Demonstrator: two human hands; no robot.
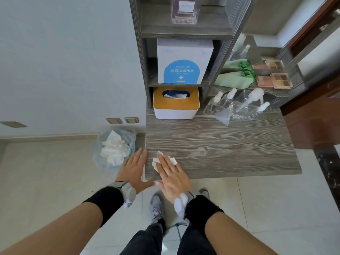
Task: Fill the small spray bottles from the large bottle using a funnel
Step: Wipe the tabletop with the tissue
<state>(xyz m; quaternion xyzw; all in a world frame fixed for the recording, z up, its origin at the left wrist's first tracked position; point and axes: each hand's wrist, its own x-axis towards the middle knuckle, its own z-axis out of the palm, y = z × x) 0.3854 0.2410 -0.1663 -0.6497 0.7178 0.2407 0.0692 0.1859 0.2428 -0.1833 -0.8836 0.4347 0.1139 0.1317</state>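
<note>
My right hand (173, 173) lies flat with straight fingers on a crumpled white tissue (156, 161) at the near left corner of the wooden table (230, 148). My left hand (133, 170) is open, its fingers straight against the table's left edge. At the back right of the table stand several small clear spray bottles (223, 102), a large clear pump bottle (248, 102) and a clear funnel (223, 116) lying on its side. Neither hand is near them.
A white tissue box with an orange top (175, 103) sits at the back left of the table under shelves. A bin (114, 150) with used tissues stands on the floor left of the table. Green pouches (233, 80) and makeup palettes (274, 80) lie behind the bottles.
</note>
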